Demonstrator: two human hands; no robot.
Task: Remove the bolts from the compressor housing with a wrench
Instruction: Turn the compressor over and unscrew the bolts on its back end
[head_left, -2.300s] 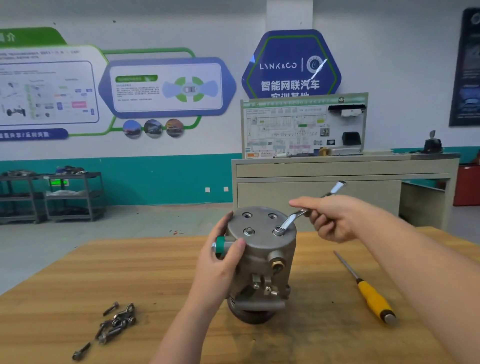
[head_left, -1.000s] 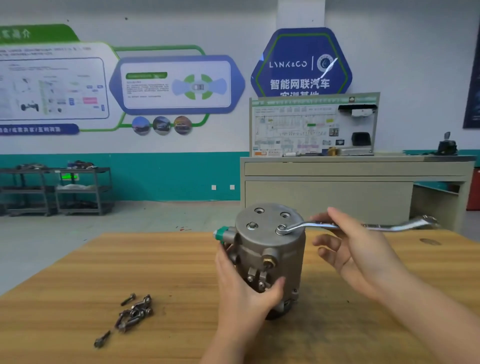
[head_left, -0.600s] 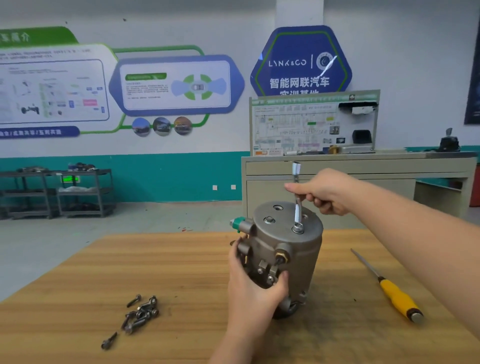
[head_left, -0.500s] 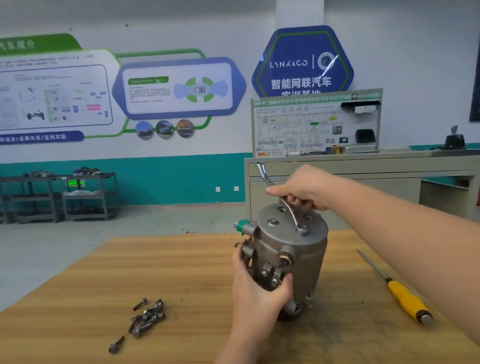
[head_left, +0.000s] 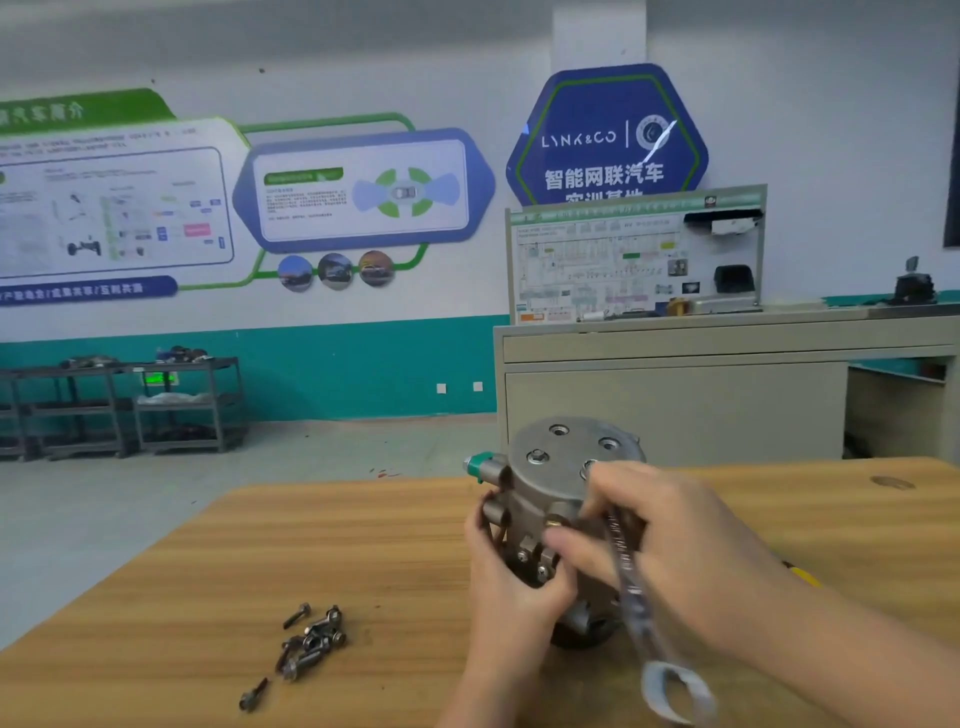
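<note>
The grey metal compressor housing (head_left: 550, 483) stands upright on the wooden table (head_left: 260, 561), a green-capped port sticking out to its left. My left hand (head_left: 511, 587) grips its lower front. My right hand (head_left: 660, 540) holds the silver wrench (head_left: 634, 592), blurred by motion; its handle points down toward me and its open end (head_left: 672, 693) hangs near the table's front. The wrench's other end sits at the near-right bolt on the top face, mostly hidden by my fingers. One bolt head (head_left: 537, 457) shows at the top face's left; two other holes are visible behind it.
A pile of loose bolts (head_left: 311, 642) lies on the table to the left, one stray bolt (head_left: 253, 693) nearer me. A yellow screwdriver handle (head_left: 805, 576) peeks out behind my right forearm. A grey bench with a display board stands beyond the table.
My right hand has swung the wrench around the near-right bolt, from pointing up and away to pointing down toward me. My left hand still holds the housing.
</note>
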